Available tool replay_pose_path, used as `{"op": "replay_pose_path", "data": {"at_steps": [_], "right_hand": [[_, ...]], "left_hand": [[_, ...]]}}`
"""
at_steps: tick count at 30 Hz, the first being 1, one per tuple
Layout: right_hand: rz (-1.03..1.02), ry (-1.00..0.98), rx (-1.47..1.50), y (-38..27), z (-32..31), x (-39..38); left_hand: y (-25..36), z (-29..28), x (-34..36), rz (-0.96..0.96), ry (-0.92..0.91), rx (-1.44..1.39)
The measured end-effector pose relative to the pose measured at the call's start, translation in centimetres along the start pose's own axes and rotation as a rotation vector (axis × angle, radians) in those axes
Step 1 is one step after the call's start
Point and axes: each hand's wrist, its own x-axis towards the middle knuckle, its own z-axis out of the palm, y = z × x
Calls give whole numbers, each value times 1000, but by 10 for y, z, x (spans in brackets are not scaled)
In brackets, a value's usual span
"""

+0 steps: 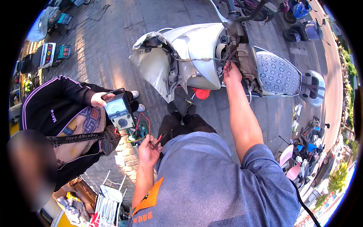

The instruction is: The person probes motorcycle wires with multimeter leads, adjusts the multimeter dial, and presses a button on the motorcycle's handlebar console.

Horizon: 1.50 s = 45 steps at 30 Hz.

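Note:
Low in the middle, my left hand (pixel 148 152) is closed round a pair of slim test probes (pixel 159 140), one red and one dark, with their tips pointing up and right. A red lead (pixel 149 125) runs from near this hand toward an analog multimeter (pixel 119 112). Another person's hand (pixel 99 100) holds that meter up on my left. My right arm reaches forward, and my right hand (pixel 232 74) has its fingertips closed on wiring (pixel 229 60) in the opened front of a white scooter (pixel 202 41). What exactly the fingertips pinch is partly hidden.
The scooter's front panel (pixel 153 72) hangs loose toward the left, with a cable across it. Its patterned footboard or seat (pixel 278 73) lies right. The person in a dark jacket (pixel 56 102) stands close left. A white folding chair (pixel 109 200) is lower left; parked scooters (pixel 308 32) stand beyond.

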Motion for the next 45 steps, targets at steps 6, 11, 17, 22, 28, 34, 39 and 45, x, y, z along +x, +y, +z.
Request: {"op": "replay_pose_path", "data": {"at_steps": [6, 11, 17, 22, 28, 34, 39, 45], "right_hand": [[-32, -41, 31, 3, -5, -4], [-78, -85, -140, 10, -10, -42], [-46, -208, -520, 55, -29, -122], [-66, -400, -945, 94, -34, -174], [-292, -558, -1384, 114, -27, -210], [-369, -611, -1408, 129, -31, -238], [-324, -573, -1356, 133, -38, -262], [-169, -334, -1280, 157, -44, -279]], "left_hand": [[48, 7, 8, 20, -122, 188], [81, 16, 29, -35, -197, 256], [118, 18, 37, -104, -185, 279], [153, 10, 42, -89, -171, 264], [197, 20, 40, 23, -165, 269], [244, 32, 57, 142, -89, 179], [288, 42, 93, 158, 103, 96], [325, 10, 118, -57, 186, 52]]}}
